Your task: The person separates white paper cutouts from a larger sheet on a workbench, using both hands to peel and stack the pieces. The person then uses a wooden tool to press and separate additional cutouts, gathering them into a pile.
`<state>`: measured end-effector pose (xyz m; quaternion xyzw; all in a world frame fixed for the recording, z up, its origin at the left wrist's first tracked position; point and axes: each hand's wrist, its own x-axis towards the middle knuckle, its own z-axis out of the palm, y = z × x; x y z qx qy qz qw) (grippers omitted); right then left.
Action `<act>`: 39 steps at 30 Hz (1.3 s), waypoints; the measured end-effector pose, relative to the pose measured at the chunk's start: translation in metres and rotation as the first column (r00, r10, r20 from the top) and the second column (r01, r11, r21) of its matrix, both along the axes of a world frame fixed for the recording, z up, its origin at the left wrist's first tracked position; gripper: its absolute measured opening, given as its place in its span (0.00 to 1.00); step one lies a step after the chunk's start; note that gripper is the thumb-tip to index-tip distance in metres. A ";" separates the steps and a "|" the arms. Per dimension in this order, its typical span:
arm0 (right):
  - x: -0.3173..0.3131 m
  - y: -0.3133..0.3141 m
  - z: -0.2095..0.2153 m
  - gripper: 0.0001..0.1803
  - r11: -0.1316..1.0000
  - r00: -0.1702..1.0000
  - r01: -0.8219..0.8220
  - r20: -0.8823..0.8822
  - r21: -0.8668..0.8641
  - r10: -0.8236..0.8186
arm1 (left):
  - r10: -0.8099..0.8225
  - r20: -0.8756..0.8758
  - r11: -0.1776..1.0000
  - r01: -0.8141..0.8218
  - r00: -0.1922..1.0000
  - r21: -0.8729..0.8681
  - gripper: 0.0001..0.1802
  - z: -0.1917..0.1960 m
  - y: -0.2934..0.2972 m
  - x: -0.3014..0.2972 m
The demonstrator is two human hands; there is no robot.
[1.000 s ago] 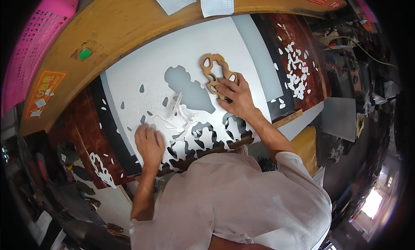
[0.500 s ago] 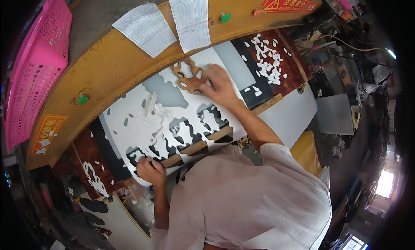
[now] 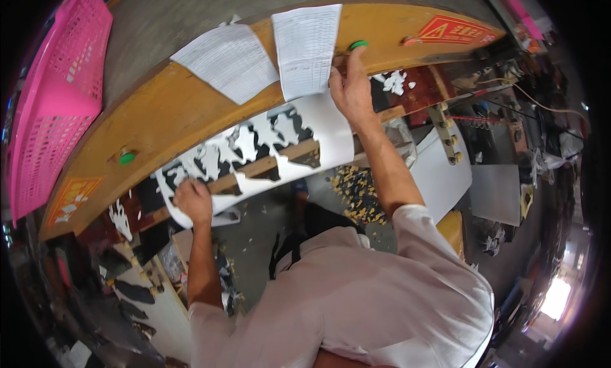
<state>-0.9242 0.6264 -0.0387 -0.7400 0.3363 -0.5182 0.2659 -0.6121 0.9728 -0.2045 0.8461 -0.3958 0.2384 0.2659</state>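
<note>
My right hand reaches up to the yellow machine beam, a finger stretched onto the round green button. Its thumb is spread apart and nothing is in the hand. My left hand is curled closed on the near left part of a white sheet. That sheet has rows of irregular cut-out holes and runs back beneath the beam. A wooden strip and dark gaps show through the holes. The beam hides the sheet's far part.
A pink perforated basket stands at the left. Two printed papers hang on the beam, and another green button sits at its left. Small white cut pieces lie right of the sheet. Yellow and black scraps cover some floor.
My right hand has let go of the brown openwork cutting die and moved up to the green button. The beam now covers more of the sheet, and the die is out of sight.
</note>
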 end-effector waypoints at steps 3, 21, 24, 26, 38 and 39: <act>-0.020 0.021 -0.027 0.27 0.999 0.995 -0.032 -0.093 0.026 0.035 | 0.019 -0.012 1.000 -0.019 1.000 0.015 0.11 -0.002 0.002 0.001; -0.040 0.035 -0.113 0.08 0.910 0.878 -0.205 -0.478 -0.361 0.008 | 0.020 -0.039 1.000 -0.020 0.999 0.012 0.17 0.002 0.002 0.011; -0.056 0.051 -0.110 0.09 0.933 0.873 -0.213 -0.485 -0.290 0.049 | -0.010 -0.088 0.999 0.014 0.996 0.052 0.15 0.011 0.016 -0.004; -0.078 0.071 -0.102 0.10 0.941 0.861 -0.234 -0.502 -0.242 0.085 | -0.101 -0.166 0.995 0.104 0.981 0.009 0.13 0.019 0.035 -0.025; 0.037 0.103 -0.065 0.42 0.926 0.472 -0.359 -0.833 0.119 0.290 | -0.722 -0.239 0.689 0.706 0.649 -0.165 0.05 0.058 -0.078 -0.192; 0.046 0.098 -0.069 0.41 0.946 0.485 -0.315 -0.845 0.072 0.225 | -0.713 -0.233 0.698 0.699 0.661 -0.154 0.05 0.055 -0.093 -0.190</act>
